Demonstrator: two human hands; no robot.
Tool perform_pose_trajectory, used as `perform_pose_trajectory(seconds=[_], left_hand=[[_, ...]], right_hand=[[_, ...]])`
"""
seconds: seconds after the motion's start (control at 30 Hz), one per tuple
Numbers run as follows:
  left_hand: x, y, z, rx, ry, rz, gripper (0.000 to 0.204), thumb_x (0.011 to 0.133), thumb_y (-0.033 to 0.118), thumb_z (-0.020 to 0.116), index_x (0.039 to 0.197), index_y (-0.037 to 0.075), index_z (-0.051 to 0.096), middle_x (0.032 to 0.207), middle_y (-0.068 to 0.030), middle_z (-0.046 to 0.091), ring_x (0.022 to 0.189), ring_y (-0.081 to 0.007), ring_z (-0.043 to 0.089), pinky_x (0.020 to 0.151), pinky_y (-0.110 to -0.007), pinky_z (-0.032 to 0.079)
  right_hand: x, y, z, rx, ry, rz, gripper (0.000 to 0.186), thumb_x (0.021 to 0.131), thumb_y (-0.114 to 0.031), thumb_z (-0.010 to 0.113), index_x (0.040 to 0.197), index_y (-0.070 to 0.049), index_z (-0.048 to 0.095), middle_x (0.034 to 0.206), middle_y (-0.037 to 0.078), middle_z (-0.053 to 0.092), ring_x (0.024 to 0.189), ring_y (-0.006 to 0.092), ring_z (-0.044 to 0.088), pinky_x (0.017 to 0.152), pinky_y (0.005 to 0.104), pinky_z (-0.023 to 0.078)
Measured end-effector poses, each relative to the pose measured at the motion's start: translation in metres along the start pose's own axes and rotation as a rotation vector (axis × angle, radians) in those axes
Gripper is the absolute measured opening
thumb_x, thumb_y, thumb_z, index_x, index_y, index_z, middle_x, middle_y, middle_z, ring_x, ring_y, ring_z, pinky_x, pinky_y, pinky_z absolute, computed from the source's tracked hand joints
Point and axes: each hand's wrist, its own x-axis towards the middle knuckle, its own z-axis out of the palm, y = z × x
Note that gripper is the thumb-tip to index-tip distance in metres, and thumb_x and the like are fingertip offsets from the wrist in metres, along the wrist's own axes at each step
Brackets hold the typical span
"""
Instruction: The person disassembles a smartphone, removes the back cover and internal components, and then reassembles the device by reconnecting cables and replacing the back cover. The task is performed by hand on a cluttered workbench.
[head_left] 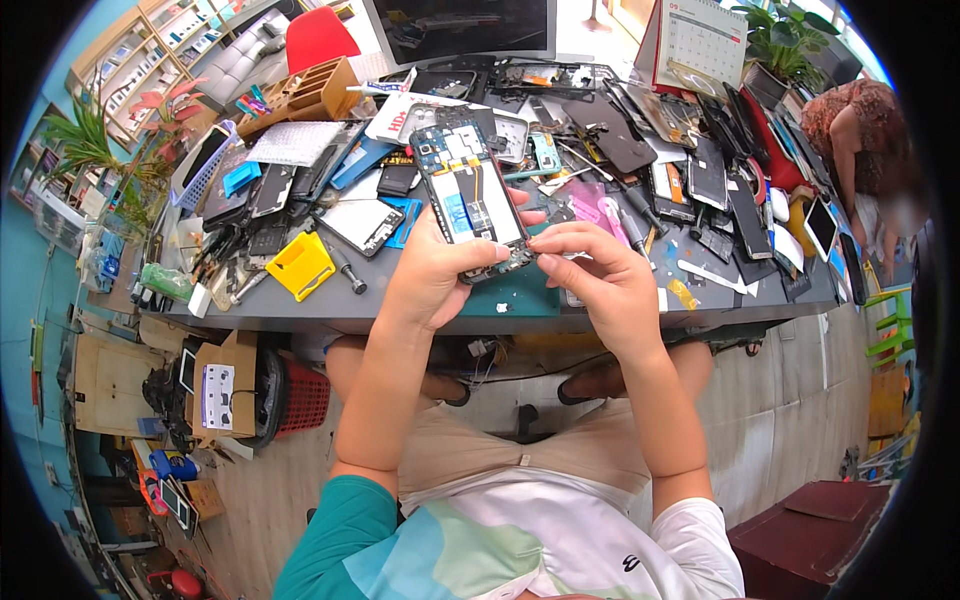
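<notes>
My left hand (428, 265) grips an opened smartphone (470, 200), its back off so the circuit board and battery area show. The thumb lies across the phone's lower end, while the fingers wrap behind it and show at its right edge. At the phone's lower right corner my right hand (610, 280) is closed in a pinch. What sits between those fingertips is too small to make out. Under the hands lies a teal mat (515, 298) at the desk's front edge. A yellow plastic holder (301, 267) and a dark-handled screwdriver (347, 270) lie left of my left hand.
Loose phones, screens and parts crowd the desk, with a phone stack (670, 110) at back right. Behind them stand a monitor (460, 30), a desk calendar (698, 45) and a wooden organizer (305, 98). Another person (860, 130) is at far right. A red basket (303, 395) stands below left.
</notes>
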Motion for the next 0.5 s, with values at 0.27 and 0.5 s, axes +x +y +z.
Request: perform_pose_trajectory(seconds=[0.27, 0.5], left_hand=[[-0.0001, 0.0004, 0.0023, 0.008, 0.015, 0.006, 0.083, 0.081, -0.008, 0.074, 0.158, -0.004, 0.043, 0.142, -0.0251, 0.065, 0.131, -0.0425, 0.068, 0.112, -0.055, 0.058], [-0.0020, -0.0011, 0.0011, 0.009, 0.014, -0.001, 0.074, 0.084, -0.005, 0.069, 0.154, -0.005, 0.046, 0.141, -0.0252, 0.065, 0.131, -0.0427, 0.069, 0.112, -0.054, 0.059]], right_hand=[[0.0015, 0.0087, -0.0076, -0.256, -0.004, -0.208, 0.016, 0.097, -0.004, 0.080, 0.112, -0.002, 0.082, 0.116, 0.010, 0.080, 0.103, 0.0185, 0.076, 0.084, 0.0310, 0.059], [-0.0012, 0.0031, -0.0030, -0.267, 0.002, -0.226, 0.016, 0.096, 0.001, 0.079, 0.111, -0.002, 0.082, 0.117, 0.011, 0.080, 0.103, 0.0195, 0.077, 0.088, 0.0313, 0.060]])
